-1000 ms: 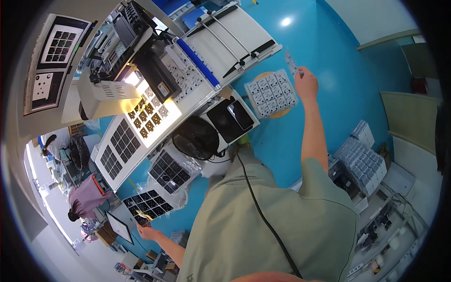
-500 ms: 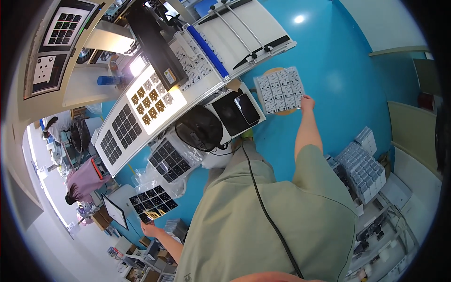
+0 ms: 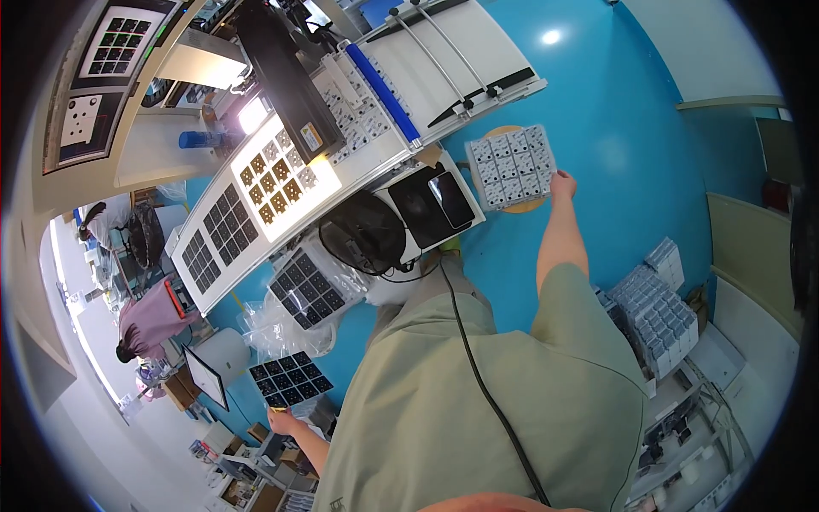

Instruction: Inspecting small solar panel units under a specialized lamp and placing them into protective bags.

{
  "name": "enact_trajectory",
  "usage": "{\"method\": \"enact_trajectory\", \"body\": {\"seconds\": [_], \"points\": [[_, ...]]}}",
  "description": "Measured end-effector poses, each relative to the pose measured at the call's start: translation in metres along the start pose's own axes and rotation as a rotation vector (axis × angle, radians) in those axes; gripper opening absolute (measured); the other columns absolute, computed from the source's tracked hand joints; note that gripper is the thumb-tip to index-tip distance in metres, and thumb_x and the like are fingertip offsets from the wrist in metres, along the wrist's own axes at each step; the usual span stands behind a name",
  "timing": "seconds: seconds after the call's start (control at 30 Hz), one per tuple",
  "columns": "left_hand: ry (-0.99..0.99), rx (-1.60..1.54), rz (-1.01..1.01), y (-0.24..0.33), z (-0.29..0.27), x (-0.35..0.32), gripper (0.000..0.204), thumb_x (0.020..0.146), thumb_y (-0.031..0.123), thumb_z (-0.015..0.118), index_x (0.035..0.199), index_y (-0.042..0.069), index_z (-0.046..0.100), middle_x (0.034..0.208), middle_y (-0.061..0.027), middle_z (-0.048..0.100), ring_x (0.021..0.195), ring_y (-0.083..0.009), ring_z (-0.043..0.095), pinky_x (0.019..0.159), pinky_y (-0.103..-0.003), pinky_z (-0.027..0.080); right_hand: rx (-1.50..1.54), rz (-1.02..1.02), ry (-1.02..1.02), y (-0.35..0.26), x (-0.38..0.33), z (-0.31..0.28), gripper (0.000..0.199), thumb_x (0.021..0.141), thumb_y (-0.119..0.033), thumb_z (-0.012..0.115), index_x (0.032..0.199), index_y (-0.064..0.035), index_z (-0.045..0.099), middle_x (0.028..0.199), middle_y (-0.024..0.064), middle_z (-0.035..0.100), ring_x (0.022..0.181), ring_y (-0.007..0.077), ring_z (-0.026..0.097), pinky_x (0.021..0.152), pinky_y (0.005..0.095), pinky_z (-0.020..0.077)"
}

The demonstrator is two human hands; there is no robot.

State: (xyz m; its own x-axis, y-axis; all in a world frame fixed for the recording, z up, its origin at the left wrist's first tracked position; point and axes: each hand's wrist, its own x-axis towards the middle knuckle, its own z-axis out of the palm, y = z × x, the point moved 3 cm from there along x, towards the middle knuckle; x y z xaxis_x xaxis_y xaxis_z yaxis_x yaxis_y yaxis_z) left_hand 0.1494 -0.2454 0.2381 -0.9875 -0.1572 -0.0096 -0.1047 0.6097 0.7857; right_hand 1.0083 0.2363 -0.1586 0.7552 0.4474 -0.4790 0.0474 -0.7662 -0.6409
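My left hand pinches the lower edge of a dark sheet divided into a grid of black squares with pale spots, held out at lower left. Out to the right, my right hand has its fingers closed at the right edge of a white panel sheet with dark dots. That white sheet lies over a round wooden stool, hiding most of its top. Between the hands, another dark grid sheet rests on clear plastic.
A machine's long white bed carries more dark grid sheets under a black beam. Beside it are a black bag and a phone. Stacked pale trays stand at right. A person in a pink top is at far left.
The dark sheet in my left hand has moved a little right and tilted, losing its yellowish reflection. My right hand stays at the white sheet's edge.
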Motion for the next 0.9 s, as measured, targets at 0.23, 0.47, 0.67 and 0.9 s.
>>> {"method": "enact_trajectory", "body": {"seconds": [0.23,0.47,0.67,0.9], "points": [[-0.023,-0.031,-0.082,-0.019,0.003,0.010,0.037,0.098,0.028,0.053,0.117,0.001,0.071,0.113,-0.0165,0.068,0.098,-0.0303,0.067,0.066,-0.039,0.061,0.020,-0.015,0.375,0.026,-0.028,-0.002,0.059,0.085,-0.025,0.073,0.134,0.0026,0.055,0.124,0.0235,0.065,0.109,0.0360,0.065,0.095,0.0430,0.0507],[-0.085,-0.100,-0.082,-0.041,0.017,0.015,0.032,0.097,0.025,0.057,0.112,0.001,0.070,0.105,-0.0118,0.070,0.088,-0.0263,0.068,0.063,-0.038,0.059,-0.251,0.062,0.050,0.102,-0.092,0.014,0.050,0.088,-0.031,0.069,0.121,0.0073,0.063,0.121,0.0249,0.066,0.112,0.0417,0.063,0.094,0.0478,0.0502],[-0.091,0.079,-0.047,-0.066,0.024,0.030,0.037,0.102,0.026,0.049,0.117,-0.002,0.068,0.103,-0.0134,0.070,0.079,-0.0222,0.067,0.057,-0.033,0.057,-0.039,0.466,-0.791,0.135,-0.180,0.032,0.033,0.095,-0.026,0.063,0.117,-0.0022,0.061,0.094,0.0180,0.067,0.074,0.0283,0.069,0.065,0.0434,0.0568],[0.010,0.207,0.209,-0.075,0.047,0.067,0.036,0.100,0.020,0.046,0.115,-0.004,0.068,0.101,-0.0193,0.071,0.072,-0.0294,0.069,0.055,-0.036,0.057,-0.287,0.252,-0.813,0.111,-0.251,0.043,0.039,0.096,-0.026,0.063,0.123,0.0004,0.056,0.094,0.0170,0.067,0.070,0.0265,0.068,0.058,0.0389,0.0561]]}}
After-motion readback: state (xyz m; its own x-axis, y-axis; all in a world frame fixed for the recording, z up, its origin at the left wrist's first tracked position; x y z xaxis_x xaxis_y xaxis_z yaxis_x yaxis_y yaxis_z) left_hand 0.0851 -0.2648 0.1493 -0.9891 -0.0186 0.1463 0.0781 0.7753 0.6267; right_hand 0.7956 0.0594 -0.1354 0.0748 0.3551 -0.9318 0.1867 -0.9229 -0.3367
